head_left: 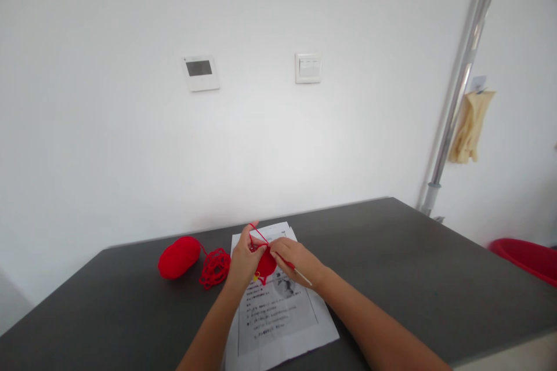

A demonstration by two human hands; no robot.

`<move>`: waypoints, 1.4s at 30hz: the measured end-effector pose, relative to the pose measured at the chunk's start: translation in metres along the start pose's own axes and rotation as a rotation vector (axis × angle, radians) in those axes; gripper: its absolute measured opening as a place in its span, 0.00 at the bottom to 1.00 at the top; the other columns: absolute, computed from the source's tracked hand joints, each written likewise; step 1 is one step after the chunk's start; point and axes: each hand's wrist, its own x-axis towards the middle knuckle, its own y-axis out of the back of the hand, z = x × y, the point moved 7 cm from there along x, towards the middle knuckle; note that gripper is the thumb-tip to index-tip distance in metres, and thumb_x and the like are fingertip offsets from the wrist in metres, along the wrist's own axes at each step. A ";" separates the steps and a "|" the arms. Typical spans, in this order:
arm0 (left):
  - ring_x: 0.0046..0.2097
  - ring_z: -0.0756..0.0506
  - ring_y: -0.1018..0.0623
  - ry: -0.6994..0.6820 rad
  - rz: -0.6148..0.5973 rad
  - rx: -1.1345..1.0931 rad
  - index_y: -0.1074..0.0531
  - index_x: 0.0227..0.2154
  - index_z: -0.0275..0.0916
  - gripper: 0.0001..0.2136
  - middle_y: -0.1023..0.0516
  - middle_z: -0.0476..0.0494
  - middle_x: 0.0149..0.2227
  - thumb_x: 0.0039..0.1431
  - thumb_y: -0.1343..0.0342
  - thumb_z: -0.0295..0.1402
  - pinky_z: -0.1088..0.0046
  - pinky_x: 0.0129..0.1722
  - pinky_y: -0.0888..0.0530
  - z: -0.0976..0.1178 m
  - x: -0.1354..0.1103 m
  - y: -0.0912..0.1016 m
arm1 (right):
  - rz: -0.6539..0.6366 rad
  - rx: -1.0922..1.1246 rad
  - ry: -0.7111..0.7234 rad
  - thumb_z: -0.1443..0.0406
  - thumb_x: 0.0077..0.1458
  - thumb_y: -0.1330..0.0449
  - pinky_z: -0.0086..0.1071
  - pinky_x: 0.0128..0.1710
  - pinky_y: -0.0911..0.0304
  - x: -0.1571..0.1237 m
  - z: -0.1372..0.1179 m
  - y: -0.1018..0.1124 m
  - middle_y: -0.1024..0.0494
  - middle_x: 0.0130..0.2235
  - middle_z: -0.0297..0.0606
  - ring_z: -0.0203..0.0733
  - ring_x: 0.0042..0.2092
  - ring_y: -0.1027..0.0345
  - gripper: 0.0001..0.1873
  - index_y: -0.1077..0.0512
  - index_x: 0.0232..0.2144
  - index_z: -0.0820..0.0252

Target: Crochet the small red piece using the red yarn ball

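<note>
My left hand point(242, 259) pinches a small round piece of red crochet work point(266, 265), with a strand of red yarn running over its raised forefinger. My right hand point(294, 256) is closed on a thin crochet hook point(301, 276) whose tip meets the red piece. Both hands hover over a printed paper sheet point(278, 313) on the dark grey table point(391, 278). A red yarn ball point(178, 257) lies to the left, with a loose heap of red yarn point(214, 267) between it and my left hand.
A white wall rises just behind the table, carrying a small panel point(200, 72) and a light switch point(308, 67). A metal pole point(461, 87) stands at the right with yellow gloves point(470, 127) hanging beside it. A red basin point(526, 258) sits low at the right.
</note>
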 end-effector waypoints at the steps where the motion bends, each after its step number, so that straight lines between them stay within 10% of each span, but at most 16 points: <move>1: 0.30 0.45 0.24 -0.016 0.017 0.029 0.35 0.53 0.37 0.28 0.25 0.53 0.24 0.44 0.44 0.26 0.69 0.35 0.31 0.002 -0.001 0.001 | -0.001 -0.023 0.017 0.69 0.62 0.54 0.38 0.46 0.35 0.000 -0.001 -0.003 0.26 0.40 0.46 0.45 0.43 0.33 0.10 0.33 0.38 0.63; 42: 0.26 0.51 0.26 0.352 -0.124 -0.657 0.48 0.60 0.28 0.47 0.23 0.50 0.26 0.35 0.31 0.29 0.75 0.28 0.30 -0.018 -0.008 -0.017 | 0.166 -0.014 0.156 0.67 0.63 0.50 0.34 0.49 0.34 -0.008 -0.002 0.010 0.26 0.47 0.43 0.39 0.48 0.32 0.08 0.31 0.41 0.59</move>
